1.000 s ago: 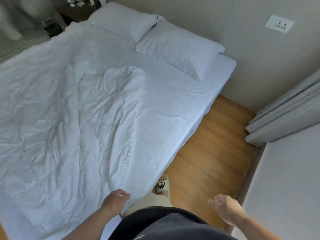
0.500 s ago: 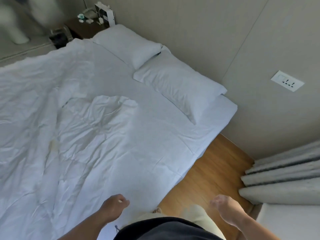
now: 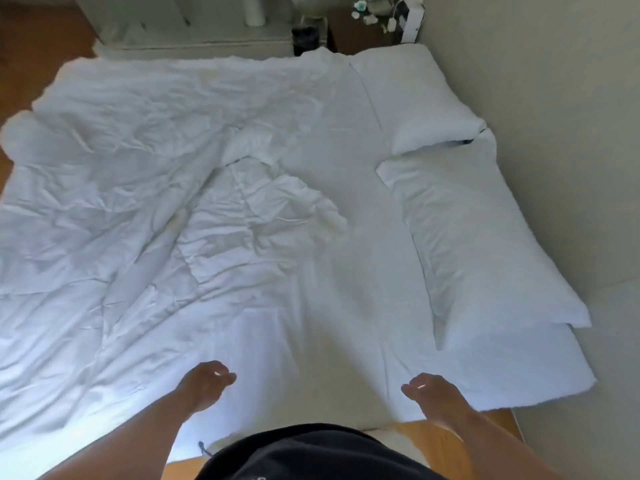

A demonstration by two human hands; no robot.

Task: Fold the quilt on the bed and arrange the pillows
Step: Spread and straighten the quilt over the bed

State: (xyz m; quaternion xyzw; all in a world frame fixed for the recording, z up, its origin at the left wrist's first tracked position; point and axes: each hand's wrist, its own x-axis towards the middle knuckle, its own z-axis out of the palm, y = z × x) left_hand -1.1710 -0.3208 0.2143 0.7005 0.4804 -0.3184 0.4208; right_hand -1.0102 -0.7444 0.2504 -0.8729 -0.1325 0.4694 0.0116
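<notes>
From the head camera, a wide bed (image 3: 363,258) with a smooth white fitted sheet fills most of the frame, seen from its near long edge. A crumpled white quilt (image 3: 114,209) lies spread flat over the left and middle part of the bed, heavily creased, with one rumpled flap turned over near the centre. Its right edge stops short of the pillows, leaving a bare strip of sheet between them.

Two plump white pillows lie end to end along the right side of the bed, against the pale wall (image 3: 561,98). The far white pillow (image 3: 412,98) sits at the top corner, and the near white pillow (image 3: 471,237) stretches toward the camera, its far end tucked just under or against the other one; which, I cannot tell.

The left hand (image 3: 204,382) hangs above the near edge of the bed over the sheet, its fingers loosely curled and holding nothing. The right hand (image 3: 433,393) hovers over the near right corner of the sheet, fingers slightly apart and bent, also empty. Whether either hand touches the fabric cannot be told.

Beyond the bed's far end stands a dark wooden nightstand (image 3: 356,32) carrying small blurred items. A strip of wooden floor (image 3: 450,431) shows beneath the person's dark top (image 3: 311,455).
</notes>
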